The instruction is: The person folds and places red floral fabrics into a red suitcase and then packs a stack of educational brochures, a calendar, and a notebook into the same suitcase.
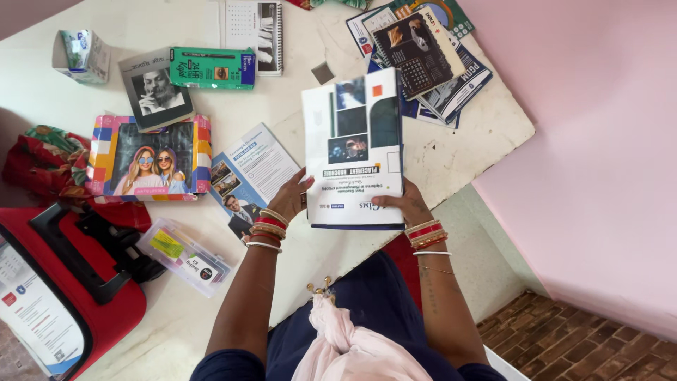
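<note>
Holding: both hands grip a white brochure book (354,152) by its near edge, above the bench (486,134)
Left hand (290,197): fingers clamped on the near left corner, thumb on the cover
Right hand (403,204): closed on the near right corner, bangles at the wrist
Handling: likely light, glossy and a bit slippery; thin enough to sag, so the spine edge and corners look like the surest hold
Beside it: a leaflet (248,176) lies just left of it; a stack of booklets (430,63) lies beyond it, partly overlapped
Further left: a colourful picture box (149,159), a green carton (211,68), a clear plastic case (183,255)
</note>
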